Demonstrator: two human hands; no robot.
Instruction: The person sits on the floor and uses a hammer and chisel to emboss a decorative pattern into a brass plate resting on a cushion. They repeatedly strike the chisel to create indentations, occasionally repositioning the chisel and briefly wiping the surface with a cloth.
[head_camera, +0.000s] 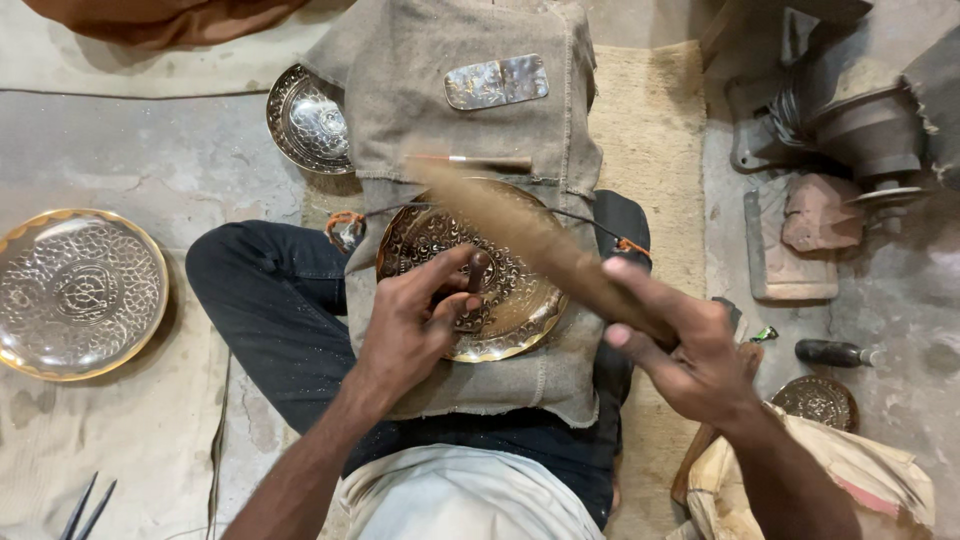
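Note:
An engraved brass plate (520, 300) rests on a burlap-covered block (470, 110) across my lap. My left hand (415, 320) is shut on a small dark chisel (478, 268), its tip standing on the plate. My right hand (690, 350) grips a long wooden mallet (530, 235), blurred with motion and raised over the plate toward the chisel.
A large engraved plate (80, 292) lies on the floor at left. A smaller bowl-like plate (308, 120) sits behind the block, with a shiny metal strip (497, 81) on the burlap. A small round disc (817, 400), a dark tool (835, 352) and heavy metal parts (860, 130) are at right.

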